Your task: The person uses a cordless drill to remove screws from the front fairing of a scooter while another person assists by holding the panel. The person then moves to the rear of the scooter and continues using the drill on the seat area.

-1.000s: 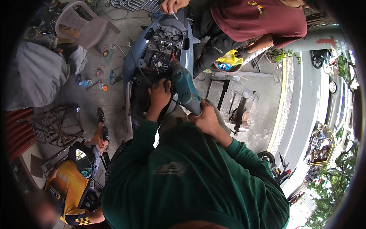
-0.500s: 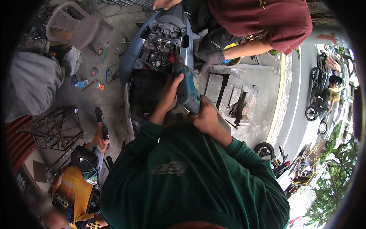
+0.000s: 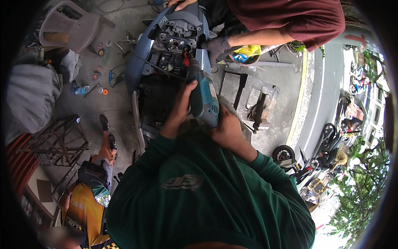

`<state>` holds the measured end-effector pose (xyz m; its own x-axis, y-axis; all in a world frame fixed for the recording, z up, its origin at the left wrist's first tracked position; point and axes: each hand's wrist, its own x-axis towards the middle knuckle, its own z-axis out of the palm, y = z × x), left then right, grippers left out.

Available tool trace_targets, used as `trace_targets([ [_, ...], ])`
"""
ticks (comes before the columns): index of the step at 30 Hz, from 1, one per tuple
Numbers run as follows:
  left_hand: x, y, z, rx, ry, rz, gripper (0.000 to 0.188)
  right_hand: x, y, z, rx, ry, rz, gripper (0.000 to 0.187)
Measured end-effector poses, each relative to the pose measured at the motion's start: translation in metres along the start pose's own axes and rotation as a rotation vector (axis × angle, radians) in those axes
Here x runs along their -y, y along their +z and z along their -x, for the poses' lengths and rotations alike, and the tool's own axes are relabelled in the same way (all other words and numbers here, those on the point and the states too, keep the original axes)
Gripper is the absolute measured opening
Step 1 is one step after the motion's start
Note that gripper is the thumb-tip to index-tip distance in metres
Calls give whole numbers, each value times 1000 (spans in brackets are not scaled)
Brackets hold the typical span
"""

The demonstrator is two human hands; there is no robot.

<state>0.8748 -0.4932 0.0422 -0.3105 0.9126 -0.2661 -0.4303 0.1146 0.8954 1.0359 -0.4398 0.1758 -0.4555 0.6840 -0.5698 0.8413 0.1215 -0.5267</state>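
Both my hands are closed on a teal power drill [image 3: 204, 99], which points away from me into a blue motorcycle body [image 3: 141, 52]. My left hand [image 3: 181, 99] wraps the drill's left side near its front. At the rear end sits my right hand [image 3: 228, 128], partly hidden behind the drill. The drill's tip is beside a red part [image 3: 186, 59] in the opened body, and whether it touches anything cannot be made out. Exposed dark machinery [image 3: 176, 41] fills the opening. A co-worker's gloved hand [image 3: 216, 49] rests at the body's right side; their bare hand [image 3: 179, 4] is on its far end.
A metal stand [image 3: 265, 89] is at the right, with a tub holding a yellow bag [image 3: 250, 51] beyond it. Left are a plastic chair [image 3: 81, 31], small orange-topped items [image 3: 105, 91] and a metal frame [image 3: 58, 139]. Another person in yellow [image 3: 85, 207] sits lower left.
The co-worker's gloved hand has moved left and farther away onto the body's side, and their bare hand has come down on its far end. The drill stays in both my hands.
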Motion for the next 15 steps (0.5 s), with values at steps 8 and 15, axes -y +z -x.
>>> trace_targets([
  [8, -74, 6, 7, -61, 72, -83, 49, 35, -27, -17, 70, 42, 289, 64],
  [15, -81, 27, -1, 77, 781, -568, 20, 29, -40, -25, 141, -1, 233, 54],
])
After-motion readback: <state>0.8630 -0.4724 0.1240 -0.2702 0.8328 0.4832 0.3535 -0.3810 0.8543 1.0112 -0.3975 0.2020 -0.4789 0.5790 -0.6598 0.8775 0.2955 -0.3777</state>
